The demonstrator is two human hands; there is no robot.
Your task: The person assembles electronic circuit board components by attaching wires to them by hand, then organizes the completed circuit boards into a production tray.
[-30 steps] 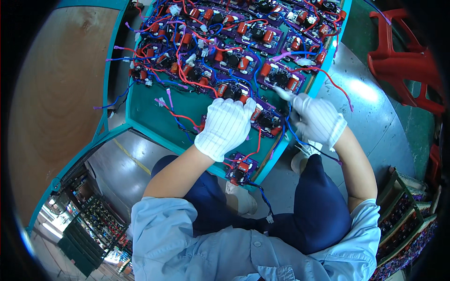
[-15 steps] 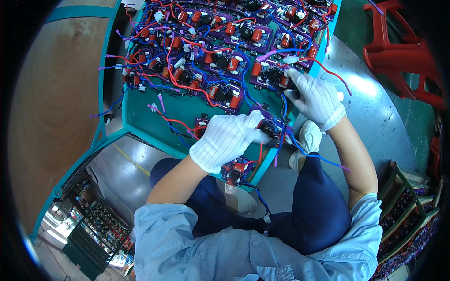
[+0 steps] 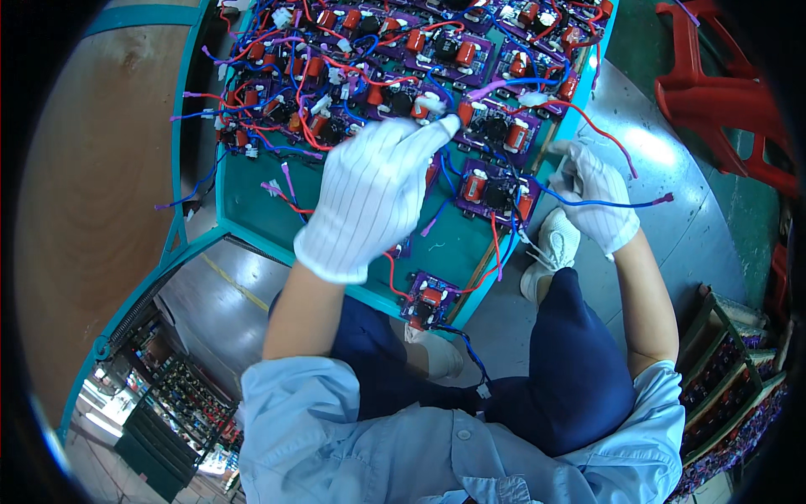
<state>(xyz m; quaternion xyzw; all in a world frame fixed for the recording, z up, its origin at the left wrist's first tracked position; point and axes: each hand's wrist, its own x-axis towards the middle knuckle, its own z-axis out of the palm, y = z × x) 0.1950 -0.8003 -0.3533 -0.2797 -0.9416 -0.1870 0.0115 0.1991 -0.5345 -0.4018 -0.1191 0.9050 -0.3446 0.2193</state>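
Note:
My left hand (image 3: 365, 202), in a white striped glove, reaches over the purple circuit boards. Its fingertips are smeared and partly hidden, beside a board with red capacitors (image 3: 495, 130). A board under this hand is mostly covered. My right hand (image 3: 598, 200), gloved alike, is just off the tray's right edge, fingers loosely bent and apart, with nothing seen in them. A blue wire (image 3: 625, 204) runs across it from the nearest board (image 3: 497, 195), which lies flat by the tray's right rim. Another small board (image 3: 428, 300) lies at the tray's near corner, its dark leads hanging over the edge.
The teal tray (image 3: 264, 202) carries rows of boards with tangled red and blue wires toward the back. A wooden panel (image 3: 109, 185) stands at left, red plastic stools (image 3: 722, 101) at far right. Racks of boards (image 3: 726, 378) stand at lower right. My knees are below the tray.
My left hand has left the nearest board and moved up and left over other boards. My right hand has drawn down and away from the boards. The nearest board now lies flat, farther back.

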